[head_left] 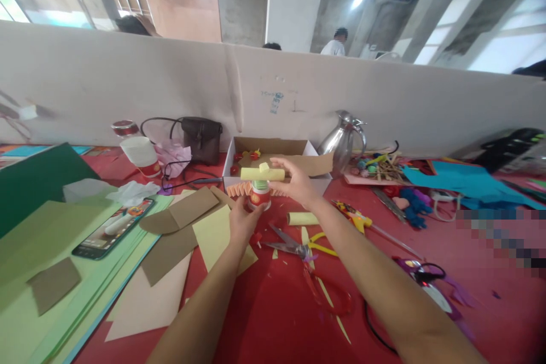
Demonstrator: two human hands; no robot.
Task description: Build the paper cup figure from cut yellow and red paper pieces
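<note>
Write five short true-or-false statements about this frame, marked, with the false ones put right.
1. The left hand holds a red-and-white cup. True.
2. The right hand is holding the scissors. False: the right hand grips the right end of a yellow roll above the cup, while the scissors lie on the red table.
3. A phone lies on green sheets. True.
4. The metal jug stands left of the open box. False: the metal jug stands right of the open box.
5. A dark bag rests near the white partition. True.
</note>
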